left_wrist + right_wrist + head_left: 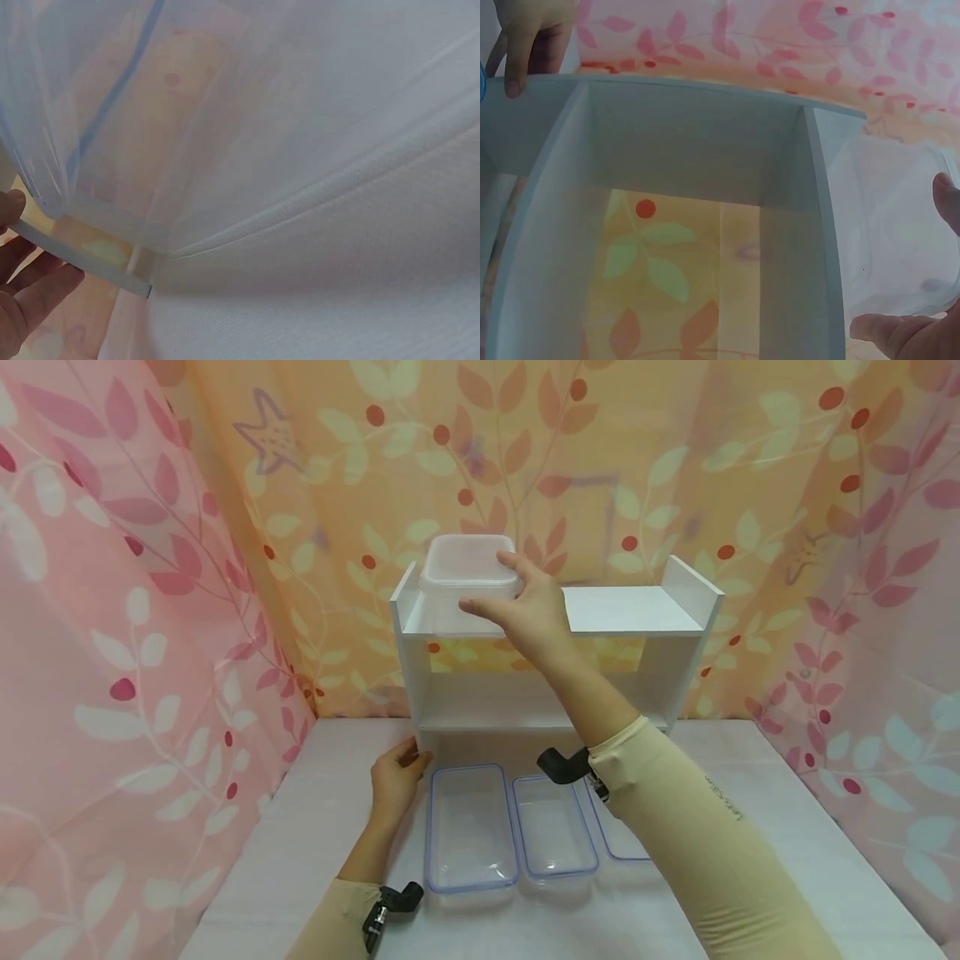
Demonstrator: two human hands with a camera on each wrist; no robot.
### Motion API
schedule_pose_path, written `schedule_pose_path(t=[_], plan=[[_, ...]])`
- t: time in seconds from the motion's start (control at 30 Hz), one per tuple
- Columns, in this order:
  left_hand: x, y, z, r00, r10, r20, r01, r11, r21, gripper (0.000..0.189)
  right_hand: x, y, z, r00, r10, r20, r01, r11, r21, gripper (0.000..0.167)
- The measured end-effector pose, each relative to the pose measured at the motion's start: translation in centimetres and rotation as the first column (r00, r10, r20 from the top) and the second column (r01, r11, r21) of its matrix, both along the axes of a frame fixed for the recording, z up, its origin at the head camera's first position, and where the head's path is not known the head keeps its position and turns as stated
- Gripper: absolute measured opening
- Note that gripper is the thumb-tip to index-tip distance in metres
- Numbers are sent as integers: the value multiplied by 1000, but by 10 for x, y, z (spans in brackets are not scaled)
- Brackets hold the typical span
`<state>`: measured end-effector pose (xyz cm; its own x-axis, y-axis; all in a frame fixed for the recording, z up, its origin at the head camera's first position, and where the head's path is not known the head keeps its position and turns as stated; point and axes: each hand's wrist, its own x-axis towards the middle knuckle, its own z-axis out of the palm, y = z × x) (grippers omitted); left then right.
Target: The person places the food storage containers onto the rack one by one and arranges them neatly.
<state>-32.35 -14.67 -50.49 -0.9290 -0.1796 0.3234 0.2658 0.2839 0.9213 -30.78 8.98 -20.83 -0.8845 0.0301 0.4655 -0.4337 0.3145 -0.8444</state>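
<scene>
Right hand (536, 610) pinches the lidded box (467, 564) from its right side, at the left end of the shelf (630, 610) top, presumably keeping the base free; left hand (397, 781) pinches the shelf's lower left edge, likely steadying it.

I see a white desk (285, 839) on my feed, carrying a white shelf unit (502, 702) and three clear, blue-rimmed containers (557, 831) in front.
</scene>
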Motion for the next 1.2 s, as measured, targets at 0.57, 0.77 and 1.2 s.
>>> schedule_pose_path(t=[0.57,0.77,1.2], plan=[[0,-4,0,1000,-4,25,4,1000,6,40,-13,-20,-4,999,-39,-17,40,999,21,90],[0,-5,0,1000,5,17,-5,1000,-5,40,-16,-25,-3,999,-47,-17,48,996,75,91],[3,-8,2,1000,15,24,-15,1000,-17,40,-18,-40,-2,999,-41,-15,43,990,134,98]])
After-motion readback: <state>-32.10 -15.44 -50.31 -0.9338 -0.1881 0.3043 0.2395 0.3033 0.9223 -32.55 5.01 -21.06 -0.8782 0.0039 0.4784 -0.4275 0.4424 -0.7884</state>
